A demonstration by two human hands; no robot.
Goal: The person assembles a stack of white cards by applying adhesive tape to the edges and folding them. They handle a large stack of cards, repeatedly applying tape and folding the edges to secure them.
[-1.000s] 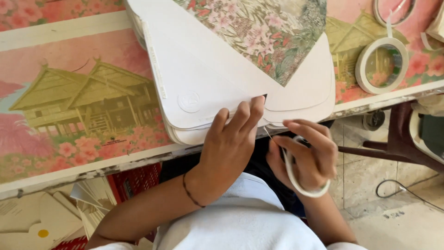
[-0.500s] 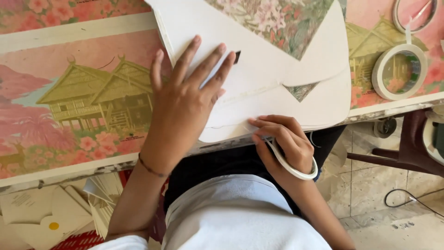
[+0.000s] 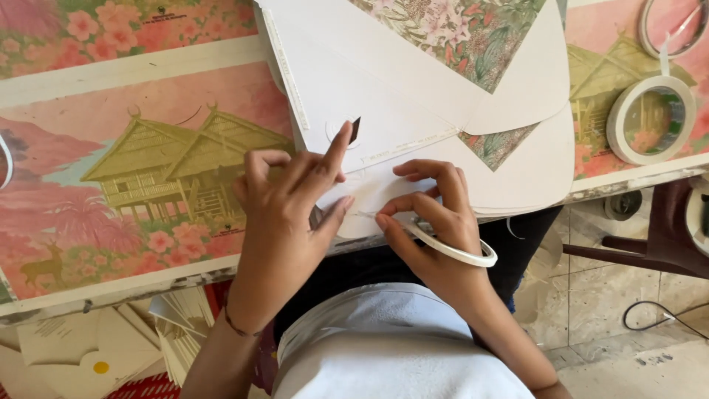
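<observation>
We have a large white envelope (image 3: 413, 111) lying at the upper middle of the frame, its flaps folded toward the centre and a floral lining showing at the top and in a small wedge at the right; a strip of tape seems to run already along the left flap edge and along the lower seam, though whether every seam is stuck down we cannot tell. Near its middle sits a faint round mark with a small dark tab (image 3: 355, 129) standing up from it, which we judge to be a closure not yet finished. Our left hand (image 3: 284, 222) lies open on the lower edge of the envelope, forefinger stretched toward that tab and touching the paper; our right hand (image 3: 436, 229) is just beside it, fingers curled and pinched on a thin strip, with a white tape ring (image 3: 450, 250) hooked around it. So the folding looks done and the sealing looks under way. Outward, the desk (image 3: 111, 74) carries a pink printed sheet with a stilt house; a roll of tape (image 3: 650, 120) rests at the right; a stack of finished cream envelopes (image 3: 81, 347) lies below at lower left.
</observation>
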